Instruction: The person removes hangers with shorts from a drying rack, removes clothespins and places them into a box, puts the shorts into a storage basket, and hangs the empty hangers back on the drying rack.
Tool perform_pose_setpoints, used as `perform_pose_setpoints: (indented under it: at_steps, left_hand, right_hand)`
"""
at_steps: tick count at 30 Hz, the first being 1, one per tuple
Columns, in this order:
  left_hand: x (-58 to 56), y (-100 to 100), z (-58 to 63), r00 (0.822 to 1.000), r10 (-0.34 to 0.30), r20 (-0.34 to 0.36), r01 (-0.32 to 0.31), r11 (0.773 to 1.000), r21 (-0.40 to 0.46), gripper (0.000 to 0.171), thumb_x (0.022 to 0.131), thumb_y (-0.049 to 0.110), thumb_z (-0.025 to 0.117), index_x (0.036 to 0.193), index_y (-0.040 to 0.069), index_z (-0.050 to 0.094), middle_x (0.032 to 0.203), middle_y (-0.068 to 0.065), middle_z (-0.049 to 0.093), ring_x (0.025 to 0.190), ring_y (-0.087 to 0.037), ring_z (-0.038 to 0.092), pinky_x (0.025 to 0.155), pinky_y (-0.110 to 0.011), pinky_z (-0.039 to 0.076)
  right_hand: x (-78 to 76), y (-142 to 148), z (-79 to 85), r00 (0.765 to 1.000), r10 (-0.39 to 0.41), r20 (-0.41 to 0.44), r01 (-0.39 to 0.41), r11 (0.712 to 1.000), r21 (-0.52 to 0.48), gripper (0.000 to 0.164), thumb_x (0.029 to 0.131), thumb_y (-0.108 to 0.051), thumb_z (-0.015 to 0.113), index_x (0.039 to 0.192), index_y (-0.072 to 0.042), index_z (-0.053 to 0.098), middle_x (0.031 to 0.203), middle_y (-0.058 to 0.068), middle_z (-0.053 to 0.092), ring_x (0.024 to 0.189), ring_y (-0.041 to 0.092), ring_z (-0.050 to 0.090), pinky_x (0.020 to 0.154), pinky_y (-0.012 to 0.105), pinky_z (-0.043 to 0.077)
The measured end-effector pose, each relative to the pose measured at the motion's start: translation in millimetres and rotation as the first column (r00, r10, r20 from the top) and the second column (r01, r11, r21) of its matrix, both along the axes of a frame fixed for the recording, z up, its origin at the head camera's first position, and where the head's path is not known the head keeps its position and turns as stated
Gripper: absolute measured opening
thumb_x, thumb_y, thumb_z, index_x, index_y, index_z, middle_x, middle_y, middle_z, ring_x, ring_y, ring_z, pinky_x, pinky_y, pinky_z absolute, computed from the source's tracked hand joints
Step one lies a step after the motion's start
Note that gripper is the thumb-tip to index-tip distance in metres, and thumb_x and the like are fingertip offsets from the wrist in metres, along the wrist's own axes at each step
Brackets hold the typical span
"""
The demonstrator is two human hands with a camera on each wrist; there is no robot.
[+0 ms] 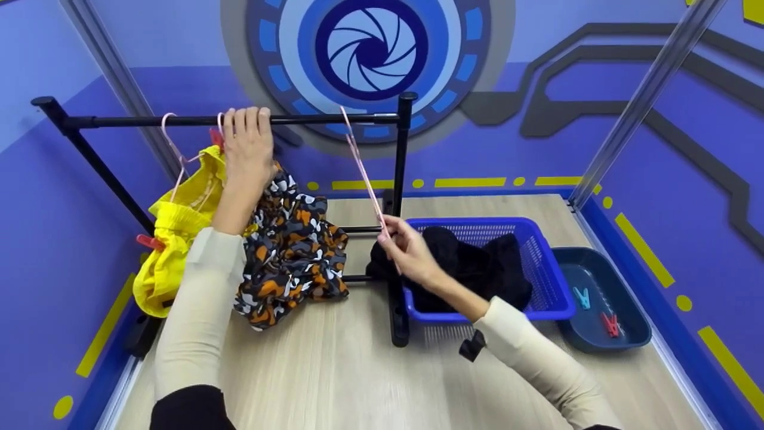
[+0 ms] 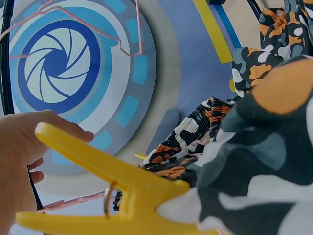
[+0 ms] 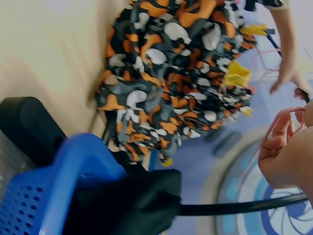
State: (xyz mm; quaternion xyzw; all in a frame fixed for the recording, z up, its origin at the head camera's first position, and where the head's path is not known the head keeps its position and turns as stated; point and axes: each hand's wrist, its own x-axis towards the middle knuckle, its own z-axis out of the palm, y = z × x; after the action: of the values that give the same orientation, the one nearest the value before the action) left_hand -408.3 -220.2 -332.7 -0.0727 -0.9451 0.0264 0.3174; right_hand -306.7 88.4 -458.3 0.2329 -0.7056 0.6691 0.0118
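My left hand [image 1: 248,146] grips the top bar [image 1: 310,119] of a black clothes rack, fingers curled over it. Just below hang camouflage shorts [image 1: 289,245] in orange, grey, black and white, with a yellow clothespin [image 2: 142,193] on them in the left wrist view. To their left, a yellow garment [image 1: 179,227] hangs from a pink hanger [image 1: 173,143], with a red clothespin [image 1: 150,242] at its side. My right hand [image 1: 412,251] pinches another pink hanger [image 1: 365,170], tilted and bare, whose upper end overlaps the bar in the head view.
A blue basket [image 1: 564,298] holding black cloth [image 1: 477,269] stands right of the rack. Beside it, a dark teal tray [image 1: 632,334] contains a light-blue clothespin [image 1: 582,298] and a red one. Purple panels surround the wooden table [image 1: 334,370].
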Motion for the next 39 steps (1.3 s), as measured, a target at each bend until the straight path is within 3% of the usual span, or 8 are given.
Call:
perform_pose_setpoints:
  at_steps: [5, 13, 18, 23, 30, 33, 37, 39]
  left_hand:
    - [0.4, -1, -1.3, 0.999, -0.01, -0.052, 0.011, 1.0, 0.017, 0.076, 0.066, -0.006, 0.069, 0.133, 0.001, 0.035, 0.129, -0.024, 0.044, 0.124, -0.043, 0.042, 0.122, -0.053, 0.025]
    - [3.6, -3, 1.4, 1.0, 0.007, -0.012, -0.007, 1.0, 0.015, 0.078, 0.069, -0.002, 0.072, 0.136, 0.0, 0.032, 0.133, -0.025, 0.043, 0.128, -0.043, 0.04, 0.124, -0.054, 0.023]
    - [4.5, -4, 3.4, 1.0, 0.009, -0.001, -0.009, 1.0, 0.013, 0.079, 0.069, -0.002, 0.073, 0.136, 0.0, 0.032, 0.133, -0.025, 0.042, 0.129, -0.043, 0.039, 0.124, -0.053, 0.022]
    - [4.2, -2, 3.5, 1.0, 0.013, 0.011, -0.013, 1.0, -0.001, 0.081, 0.067, 0.0, 0.077, 0.135, 0.0, 0.032, 0.132, -0.024, 0.042, 0.128, -0.043, 0.039, 0.124, -0.053, 0.021]
    - [3.7, 3, -1.8, 0.999, 0.019, -0.027, -0.019, 1.0, -0.013, 0.077, 0.071, -0.001, 0.076, 0.134, 0.001, 0.033, 0.13, -0.023, 0.044, 0.126, -0.041, 0.041, 0.125, -0.051, 0.023]
    - [5.4, 8, 1.2, 0.998, 0.063, -0.023, -0.063, 0.998, 0.003, 0.071, 0.078, -0.002, 0.07, 0.139, -0.001, 0.034, 0.136, -0.023, 0.045, 0.132, -0.04, 0.042, 0.126, -0.05, 0.022]
    - [15.8, 26, 6.5, 0.988, 0.149, 0.045, -0.154, 0.977, 0.145, 0.072, 0.087, -0.001, 0.064, 0.152, -0.003, 0.032, 0.155, -0.024, 0.04, 0.15, -0.039, 0.032, 0.128, -0.052, 0.019]
    - [24.2, 40, 6.1, 0.987, 0.162, -0.011, -0.153, 0.948, 0.28, 0.064, 0.09, -0.004, 0.058, 0.151, -0.004, 0.038, 0.156, -0.024, 0.043, 0.152, -0.038, 0.033, 0.127, -0.052, 0.023]
  right_hand:
    - [4.3, -11, -10.7, 0.999, 0.031, 0.015, -0.031, 1.0, 0.005, 0.04, 0.102, 0.0, 0.055, 0.14, 0.008, 0.048, 0.1, 0.007, 0.058, 0.065, 0.008, 0.053, 0.048, 0.021, 0.044]
    - [11.0, -19, -12.9, 0.967, 0.222, 0.128, -0.213, 0.973, -0.084, 0.039, 0.107, -0.007, 0.048, 0.143, 0.008, 0.047, 0.091, 0.001, 0.056, 0.065, 0.011, 0.051, 0.051, 0.025, 0.046]
    - [10.6, -26, -13.9, 0.963, 0.237, 0.129, -0.224, 0.968, -0.11, 0.042, 0.106, -0.006, 0.05, 0.146, 0.004, 0.044, 0.091, -0.002, 0.058, 0.06, 0.011, 0.052, 0.052, 0.023, 0.046]
    - [6.0, -34, -18.4, 0.957, 0.246, 0.155, -0.238, 0.969, -0.07, 0.045, 0.105, -0.007, 0.053, 0.148, -0.001, 0.044, 0.092, -0.001, 0.06, 0.061, 0.009, 0.052, 0.055, 0.021, 0.043]
    - [4.1, -12, -27.0, 0.964, 0.163, 0.212, -0.18, 0.982, 0.061, 0.042, 0.104, -0.008, 0.056, 0.144, 0.0, 0.052, 0.11, 0.009, 0.068, 0.077, 0.013, 0.067, 0.068, 0.026, 0.056]
    - [-2.2, 16, -30.0, 0.97, 0.1, 0.222, -0.117, 0.991, 0.066, 0.034, 0.103, -0.007, 0.057, 0.133, 0.008, 0.059, 0.1, 0.006, 0.072, 0.074, 0.009, 0.068, 0.068, 0.024, 0.057]
    - [-11.9, 68, -33.0, 0.973, 0.016, 0.232, -0.039, 0.995, 0.095, 0.029, 0.103, -0.004, 0.054, 0.123, 0.014, 0.062, 0.082, -0.004, 0.068, 0.066, 0.004, 0.064, 0.062, 0.018, 0.053]
    - [-16.8, 97, -36.3, 0.973, -0.036, 0.228, 0.008, 0.992, 0.123, 0.028, 0.103, -0.003, 0.053, 0.123, 0.015, 0.062, 0.078, -0.007, 0.067, 0.064, 0.003, 0.062, 0.06, 0.017, 0.051]
